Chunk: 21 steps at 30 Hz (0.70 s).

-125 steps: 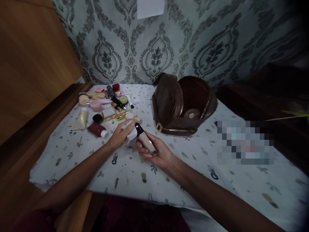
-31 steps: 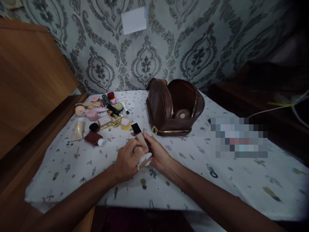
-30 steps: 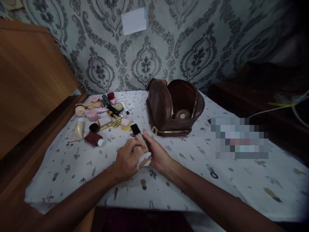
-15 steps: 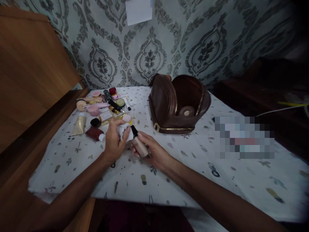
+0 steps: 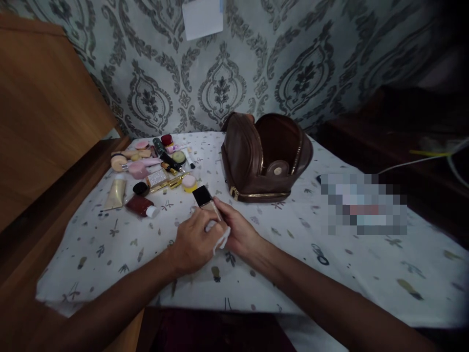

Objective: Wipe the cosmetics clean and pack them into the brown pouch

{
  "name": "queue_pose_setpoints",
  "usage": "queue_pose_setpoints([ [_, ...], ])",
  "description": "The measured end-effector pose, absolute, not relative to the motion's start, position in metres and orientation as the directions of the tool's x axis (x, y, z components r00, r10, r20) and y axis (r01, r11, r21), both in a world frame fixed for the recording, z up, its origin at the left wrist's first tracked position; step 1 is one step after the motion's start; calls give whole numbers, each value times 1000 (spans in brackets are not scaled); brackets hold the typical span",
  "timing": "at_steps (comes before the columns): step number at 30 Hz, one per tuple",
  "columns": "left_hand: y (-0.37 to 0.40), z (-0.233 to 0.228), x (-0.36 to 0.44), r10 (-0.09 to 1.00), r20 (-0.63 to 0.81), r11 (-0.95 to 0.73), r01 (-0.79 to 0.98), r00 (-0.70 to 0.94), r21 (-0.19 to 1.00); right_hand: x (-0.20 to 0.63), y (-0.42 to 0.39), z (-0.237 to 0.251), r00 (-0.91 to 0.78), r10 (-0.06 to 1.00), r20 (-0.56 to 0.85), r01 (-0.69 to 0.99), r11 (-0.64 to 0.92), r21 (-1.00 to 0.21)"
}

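The right hand (image 5: 238, 230) is closed around the lower part of a foundation bottle (image 5: 205, 201), fingers wrapped on its beige body, so that the bottle's square black cap sticks out beyond the fingertips, pointing away from the person. The left hand (image 5: 192, 242) lies just beside the right hand and touches it, fingers curled and pinching a small white wipe (image 5: 219, 237) against the bottle's lower end; the wipe shows as a pale fold between the two hands. Both hands sit low over the bench (image 5: 293, 254), which is covered by a white cloth printed with small figures.

Just past the bottle's cap, up and to the left of the hands, lies a round pink-and-yellow pot (image 5: 189, 182). Farther to the left of the left hand lie a dark red bottle with a white cap (image 5: 141, 206) and a cream tube (image 5: 115, 193), with a small black jar (image 5: 140, 188) and a glittering gold case (image 5: 157, 179) behind them. Beyond those, a cluster of pink puffs, lipsticks and small pots (image 5: 146, 156) is spread toward the wall. Ahead and to the right of the right hand, well apart from it, stands a brown leather bag (image 5: 266, 156), unzipped with its gold zipper edges gaping. Farther to the right of it on the cloth is a blurred patch whose contents cannot be made out. A white paper note (image 5: 202, 17) is stuck on the patterned wall behind.
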<state>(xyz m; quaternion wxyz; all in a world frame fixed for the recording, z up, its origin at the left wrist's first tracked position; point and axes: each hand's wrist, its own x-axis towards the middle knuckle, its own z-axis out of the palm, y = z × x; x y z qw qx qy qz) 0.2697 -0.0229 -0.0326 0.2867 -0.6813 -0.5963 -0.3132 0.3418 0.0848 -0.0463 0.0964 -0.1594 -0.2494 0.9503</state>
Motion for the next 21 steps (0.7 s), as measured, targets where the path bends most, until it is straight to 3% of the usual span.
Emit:
queue_pose_setpoints([
  [3,-23,-32,271,626,774,-133,991,94,-13,341,83,-43,-906,312,-285,-163,-880,-446],
  [7,-23,-28,253,627,779,-58,998,8,37,339,77,-41,-888,355,-291,-179,-852,-493],
  [14,-22,-19,220,529,817,-15,961,-227,277,342,73,-44,-953,229,-198,-68,-799,-597],
  [17,-22,-23,221,567,780,28,953,-264,302,342,74,-45,-938,227,-261,-61,-850,-523],
  [21,-23,-32,231,647,731,82,972,-218,218,341,77,-45,-887,219,-407,-63,-929,-364],
])
